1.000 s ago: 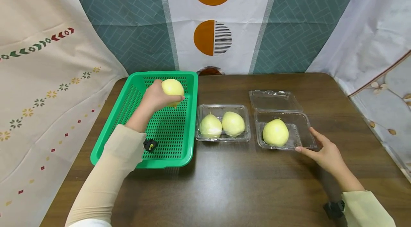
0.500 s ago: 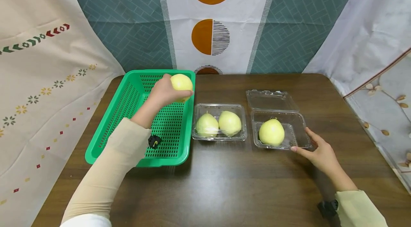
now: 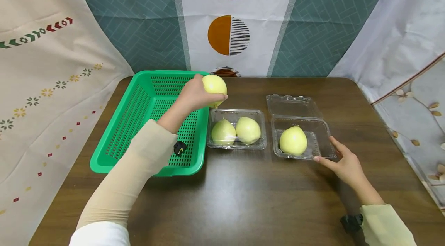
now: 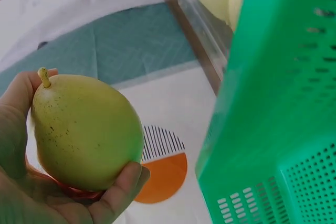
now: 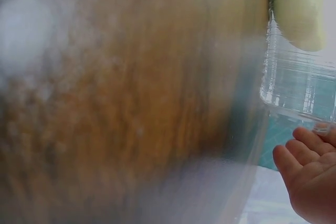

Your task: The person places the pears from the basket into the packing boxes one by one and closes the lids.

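My left hand (image 3: pixel 199 93) grips a pale yellow-green pear (image 3: pixel 214 85) in the air, over the right rim of the green basket. In the left wrist view the pear (image 4: pixel 86 129) shows its stem and small dark specks, with fingers and thumb around its sides. My right hand (image 3: pixel 344 163) holds the front right corner of a clear plastic clamshell box (image 3: pixel 315 143) between thumb and index finger. Its lid (image 3: pixel 293 107) lies folded back, and one pear (image 3: pixel 293 140) sits in its left half. In the right wrist view, the other fingers of my right hand (image 5: pixel 315 177) extend below the box.
A second clamshell box (image 3: pixel 238 112), lid down, holds two pears (image 3: pixel 248 130) between the green basket (image 3: pixel 95 167) and the open box. The basket stands at left on the brown wooden table (image 3: pixel 226 207). Patterned cloth (image 3: pixel 135 26) hangs behind the table and at both sides.
My left hand has carried the pear to the right, from over the basket's interior to its right rim. The right hand stays at the box's corner. The head view has shifted slightly.
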Available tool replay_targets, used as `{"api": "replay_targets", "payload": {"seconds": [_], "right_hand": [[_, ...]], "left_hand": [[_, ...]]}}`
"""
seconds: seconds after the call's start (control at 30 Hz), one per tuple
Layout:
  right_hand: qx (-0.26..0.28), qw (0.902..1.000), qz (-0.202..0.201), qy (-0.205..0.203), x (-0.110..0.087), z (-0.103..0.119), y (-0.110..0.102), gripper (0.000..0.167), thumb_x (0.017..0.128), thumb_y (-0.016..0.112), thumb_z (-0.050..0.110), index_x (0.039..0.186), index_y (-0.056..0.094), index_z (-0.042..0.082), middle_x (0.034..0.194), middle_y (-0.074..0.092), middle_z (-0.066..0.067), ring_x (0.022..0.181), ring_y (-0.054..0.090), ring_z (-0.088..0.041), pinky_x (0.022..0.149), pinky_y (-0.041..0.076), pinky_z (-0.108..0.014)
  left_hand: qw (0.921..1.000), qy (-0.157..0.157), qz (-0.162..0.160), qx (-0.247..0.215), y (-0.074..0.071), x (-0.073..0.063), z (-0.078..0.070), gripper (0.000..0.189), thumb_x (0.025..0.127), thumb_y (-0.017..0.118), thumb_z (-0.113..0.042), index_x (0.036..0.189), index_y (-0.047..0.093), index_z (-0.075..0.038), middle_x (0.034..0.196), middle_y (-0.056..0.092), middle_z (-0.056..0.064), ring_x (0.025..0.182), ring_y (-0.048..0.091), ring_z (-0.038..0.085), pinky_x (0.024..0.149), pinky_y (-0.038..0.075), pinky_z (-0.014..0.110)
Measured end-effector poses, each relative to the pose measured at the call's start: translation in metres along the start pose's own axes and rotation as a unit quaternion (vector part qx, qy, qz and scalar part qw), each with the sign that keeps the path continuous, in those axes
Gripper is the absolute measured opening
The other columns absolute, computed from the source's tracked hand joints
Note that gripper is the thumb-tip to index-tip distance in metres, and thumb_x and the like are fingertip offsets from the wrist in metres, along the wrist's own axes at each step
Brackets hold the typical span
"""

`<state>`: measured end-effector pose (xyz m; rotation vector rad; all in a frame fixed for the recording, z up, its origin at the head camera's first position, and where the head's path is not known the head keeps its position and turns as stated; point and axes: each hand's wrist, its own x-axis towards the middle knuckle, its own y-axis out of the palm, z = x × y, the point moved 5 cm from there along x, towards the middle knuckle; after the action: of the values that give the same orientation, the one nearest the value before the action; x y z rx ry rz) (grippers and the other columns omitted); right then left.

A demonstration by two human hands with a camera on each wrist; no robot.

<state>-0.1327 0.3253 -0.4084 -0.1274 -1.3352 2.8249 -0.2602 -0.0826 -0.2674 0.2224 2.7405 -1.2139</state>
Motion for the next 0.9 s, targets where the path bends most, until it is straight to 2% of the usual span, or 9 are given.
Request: {"api": "replay_targets", "payload": {"seconds": [0.2,0.4,0.6,0.9], "right_hand": [[0.001,1.0,0.003,0.006,-0.001,-0.001,-0.001,0.093,0.08,0.076,0.033,0.148,0.023,-0.003,0.143,0.027,-0.04,0.12,0.037,-0.061,0.094,0.037,-0.065],[0.011,0.9996,0.023,0.011,-0.002,0.0,0.0,0.094,0.084,0.072,0.036,0.15,0.017,-0.001,0.147,0.022,-0.037,0.124,0.032,-0.061,0.094,0.035,-0.068],[0.013,0.9995,0.027,0.012,-0.002,0.001,0.001,0.093,0.085,0.071,0.038,0.15,0.016,0.0,0.148,0.021,-0.036,0.124,0.031,-0.062,0.094,0.035,-0.068],[0.01,0.9997,0.021,0.008,-0.003,-0.001,0.0,0.093,0.084,0.072,0.037,0.15,0.018,-0.001,0.148,0.022,-0.036,0.123,0.032,-0.062,0.094,0.035,-0.068]], "left_hand": [[0.9998,0.015,0.007,-0.011,0.014,0.001,-0.017,0.085,0.072,0.074,-0.045,0.133,0.035,-0.001,0.114,0.055,0.015,0.096,0.056,0.028,0.077,0.05,0.037],[0.9988,0.034,0.017,-0.032,0.026,-0.002,-0.029,0.083,0.071,0.077,-0.043,0.131,0.037,-0.001,0.112,0.057,0.013,0.092,0.058,0.026,0.075,0.051,0.036],[0.9991,0.037,0.018,-0.008,0.036,-0.003,-0.038,0.086,0.07,0.077,-0.047,0.131,0.037,-0.002,0.115,0.054,0.014,0.095,0.057,0.026,0.075,0.051,0.036],[0.9986,0.047,0.024,0.003,0.054,-0.001,-0.052,0.084,0.068,0.078,-0.047,0.128,0.039,-0.002,0.114,0.054,0.013,0.097,0.055,0.024,0.076,0.05,0.035]]}}
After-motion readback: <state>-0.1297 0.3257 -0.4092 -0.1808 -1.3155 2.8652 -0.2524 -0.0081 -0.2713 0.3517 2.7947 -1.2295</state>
